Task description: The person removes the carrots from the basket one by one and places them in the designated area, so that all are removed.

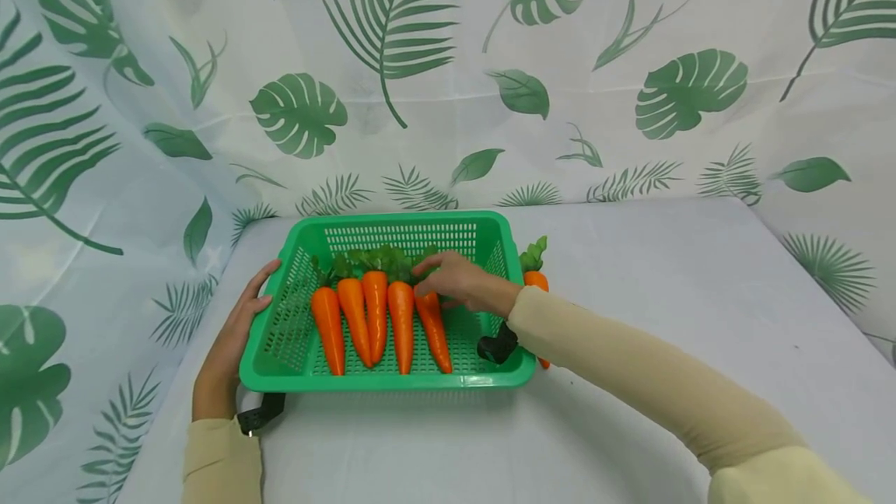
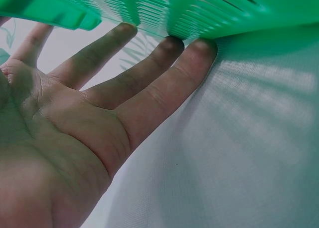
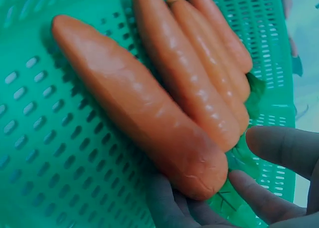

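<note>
Green plastic, pierced with many small slots, made the basket point(image 1: 386, 383), which stood on a table under a white cloth point(image 1: 651, 286). Inside it I counted five orange carrots point(image 1: 402, 329), lying side by side, with their leaves point(image 1: 381, 258) toward the far wall of the basket and their thin ends toward the person. The person's right hand point(image 1: 462, 282) reached in from the right side, above the thick end of the rightmost carrot point(image 1: 434, 333). Its fingers were partly spread and a little bent about this end, touching it, but whether they gripped the carrot firmly I could not tell. The carrot itself lay on the slotted bottom, a little apart from its neighbour. The left hand point(image 1: 236, 329) was open, with fingers straight and separated, and their tips touched the outer side of the basket at its left; it grasped nothing. Outside, just beside the right wall of the basket, lay a sixth carrot point(image 1: 537, 280) with green leaves, partly hidden by the right sleeve point(image 1: 616, 360). Behind the table hung a pale curtain point(image 1: 434, 111) printed with green leaf shapes.
</note>
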{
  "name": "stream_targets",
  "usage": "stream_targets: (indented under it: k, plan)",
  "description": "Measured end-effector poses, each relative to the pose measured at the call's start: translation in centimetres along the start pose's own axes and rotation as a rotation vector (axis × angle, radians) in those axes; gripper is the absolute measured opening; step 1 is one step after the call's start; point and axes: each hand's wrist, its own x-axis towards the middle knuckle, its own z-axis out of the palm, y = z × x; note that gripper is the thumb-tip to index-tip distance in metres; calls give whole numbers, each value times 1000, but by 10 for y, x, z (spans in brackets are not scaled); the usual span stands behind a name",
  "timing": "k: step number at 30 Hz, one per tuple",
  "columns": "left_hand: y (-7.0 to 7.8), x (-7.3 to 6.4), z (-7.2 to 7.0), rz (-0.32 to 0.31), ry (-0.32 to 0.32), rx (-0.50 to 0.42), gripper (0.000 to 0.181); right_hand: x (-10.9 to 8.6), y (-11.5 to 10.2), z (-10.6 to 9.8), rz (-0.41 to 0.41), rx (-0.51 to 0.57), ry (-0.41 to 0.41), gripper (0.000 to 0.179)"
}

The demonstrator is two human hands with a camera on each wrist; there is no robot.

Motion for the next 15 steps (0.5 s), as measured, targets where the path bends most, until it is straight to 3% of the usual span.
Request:
stream_targets:
  k: [15]
  plan:
    - [1,1,0,-26,6,-10,54,3,1,3,4,1,14,39]
